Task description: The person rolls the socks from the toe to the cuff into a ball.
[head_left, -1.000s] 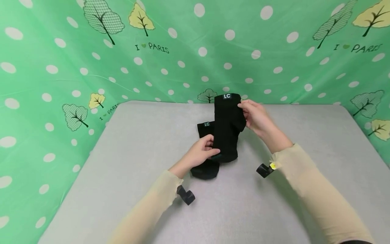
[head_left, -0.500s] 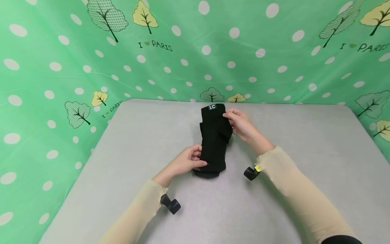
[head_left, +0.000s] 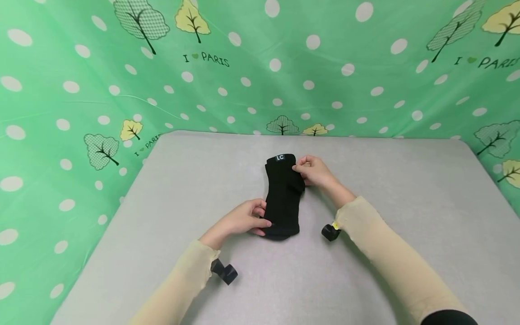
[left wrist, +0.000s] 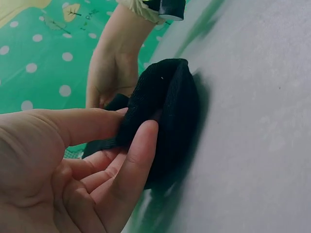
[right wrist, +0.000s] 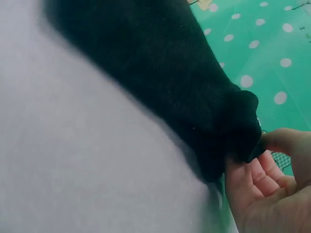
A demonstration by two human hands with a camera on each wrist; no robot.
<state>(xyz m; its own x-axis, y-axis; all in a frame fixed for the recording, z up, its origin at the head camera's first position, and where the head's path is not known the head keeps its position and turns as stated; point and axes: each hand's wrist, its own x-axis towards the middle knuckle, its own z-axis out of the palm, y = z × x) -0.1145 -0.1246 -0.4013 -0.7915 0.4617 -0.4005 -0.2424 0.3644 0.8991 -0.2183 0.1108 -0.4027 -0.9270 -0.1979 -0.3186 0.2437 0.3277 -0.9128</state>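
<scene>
A black sock (head_left: 282, 194) with an "LC" label at its cuff lies over a second black sock (head_left: 278, 237), the two nearly lined up. Little of the lower sock shows, only edges by the toe and cuff. My left hand (head_left: 243, 219) pinches the upper sock near its toe, thumb on top. In the left wrist view, that hand's fingers (left wrist: 141, 145) hold the folded black fabric (left wrist: 182, 111). At the cuff's right side, my right hand (head_left: 317, 172) pinches the sock's edge. The right wrist view shows the heel bulge (right wrist: 238, 121) beside its fingers.
Both socks are on a grey table (head_left: 183, 180), toward its far middle. Behind it hangs a green polka-dot cloth (head_left: 243, 54) printed with trees. Black wrist mounts (head_left: 225, 273) stick out below the beige sleeves (head_left: 176, 282).
Both hands have brought the upper sock left and down onto the lower one. Earlier it was held up to the right, with the lower sock's label showing; now it covers most of it.
</scene>
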